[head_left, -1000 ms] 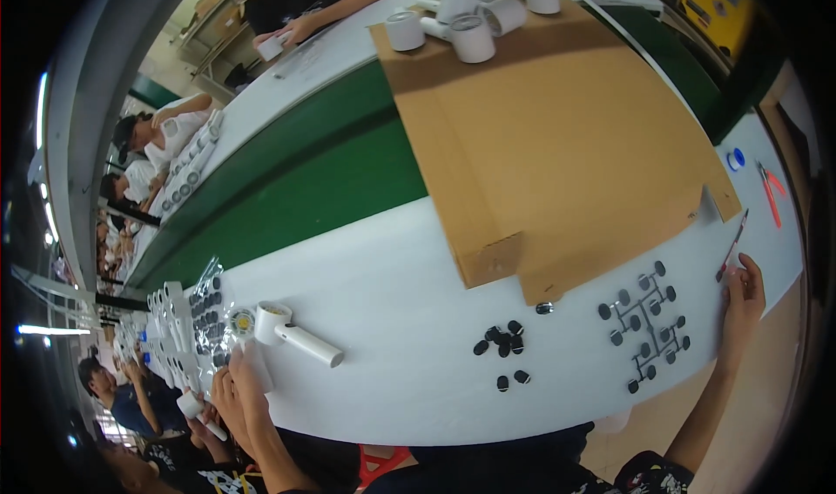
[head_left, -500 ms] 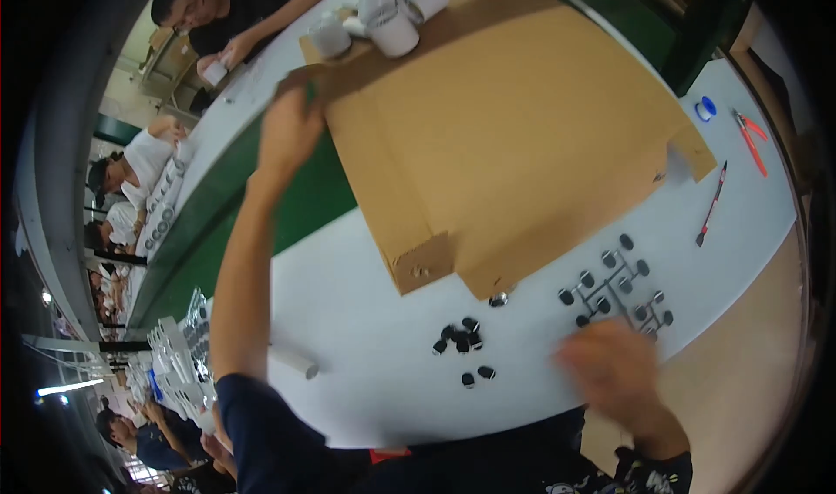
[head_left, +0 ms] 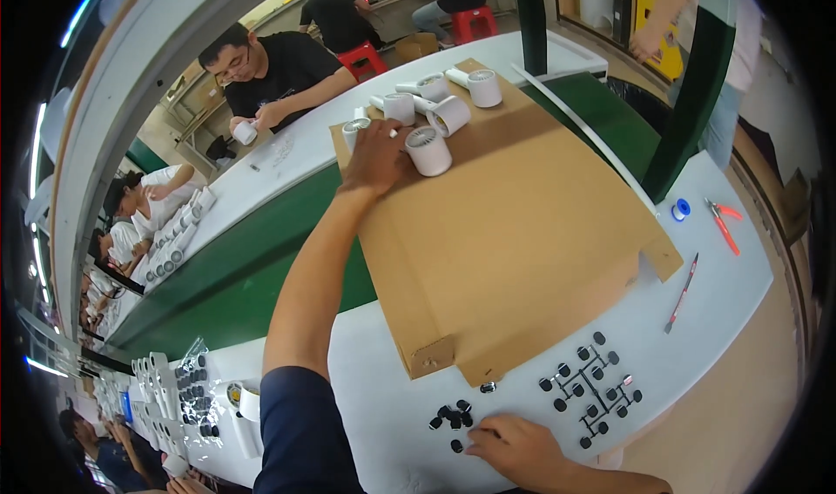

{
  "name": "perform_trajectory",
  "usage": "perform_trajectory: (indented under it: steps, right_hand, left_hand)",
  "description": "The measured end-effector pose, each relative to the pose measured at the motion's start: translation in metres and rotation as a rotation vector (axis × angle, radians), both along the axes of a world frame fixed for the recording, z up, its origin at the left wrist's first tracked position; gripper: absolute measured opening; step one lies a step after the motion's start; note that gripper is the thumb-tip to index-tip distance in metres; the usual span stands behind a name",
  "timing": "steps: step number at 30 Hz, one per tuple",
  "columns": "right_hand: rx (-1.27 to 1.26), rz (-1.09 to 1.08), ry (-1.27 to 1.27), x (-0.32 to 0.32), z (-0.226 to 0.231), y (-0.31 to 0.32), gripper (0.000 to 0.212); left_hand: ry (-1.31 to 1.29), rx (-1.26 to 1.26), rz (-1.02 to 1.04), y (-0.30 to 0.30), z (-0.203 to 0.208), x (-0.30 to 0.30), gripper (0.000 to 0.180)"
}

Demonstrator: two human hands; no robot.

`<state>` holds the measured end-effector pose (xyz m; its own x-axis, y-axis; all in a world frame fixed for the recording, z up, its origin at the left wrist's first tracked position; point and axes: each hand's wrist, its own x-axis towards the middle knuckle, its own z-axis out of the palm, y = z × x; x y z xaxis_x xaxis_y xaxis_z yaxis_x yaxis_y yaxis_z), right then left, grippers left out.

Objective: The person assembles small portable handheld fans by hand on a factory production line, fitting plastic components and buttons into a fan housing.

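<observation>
My left hand (head_left: 376, 159) reaches to the far part of a brown cardboard sheet (head_left: 514, 224). Its fingers are closed round the handle of a white handheld fan (head_left: 428, 152), whose round grille head points up. Beside it stands another white fan (head_left: 355, 131), partly hidden by the hand. On the white table, my right hand (head_left: 521, 450) rests with bent fingers, the tips pressed down next to a small black oval piece (head_left: 457, 446). What those fingertips hold, if anything, is hidden. A cluster of similar black pieces (head_left: 451, 416) lies just beyond.
Black pieces on a sprue (head_left: 596, 389) lie to the right. Farther right are a red-tipped pen-like tool (head_left: 682, 294), red-handled pliers (head_left: 723, 226) and a blue spool (head_left: 680, 209). A green conveyor (head_left: 252, 276) runs along the left. Across it, a co-worker (head_left: 283, 80) handles a white part.
The view has tilted up. My left hand has moved forward onto a fan. My right hand has moved left from the sprue to the loose black pieces.
</observation>
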<state>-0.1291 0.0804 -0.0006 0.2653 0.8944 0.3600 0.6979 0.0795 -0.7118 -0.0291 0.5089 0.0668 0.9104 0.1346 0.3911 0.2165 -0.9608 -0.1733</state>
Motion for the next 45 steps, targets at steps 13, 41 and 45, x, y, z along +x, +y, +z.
perform_trajectory:
  steps: [13, 41, 45]
  right_hand:
    - [-0.096, -0.152, -0.032, 0.004, 0.018, -0.004, 0.011]
    - [0.338, 0.064, -0.415, -0.023, 0.022, 0.085, 0.027]
    - [0.351, 0.061, -0.489, -0.023, 0.016, 0.087, 0.026]
  left_hand:
    - [-0.716, -1.330, -0.196, -0.186, 0.020, -0.173, 0.039]
    - [-0.488, -2.127, -0.080, -0.275, -0.061, -0.267, 0.033]
    - [-0.438, -2.100, -0.057, -0.274, -0.060, -0.269, 0.033]
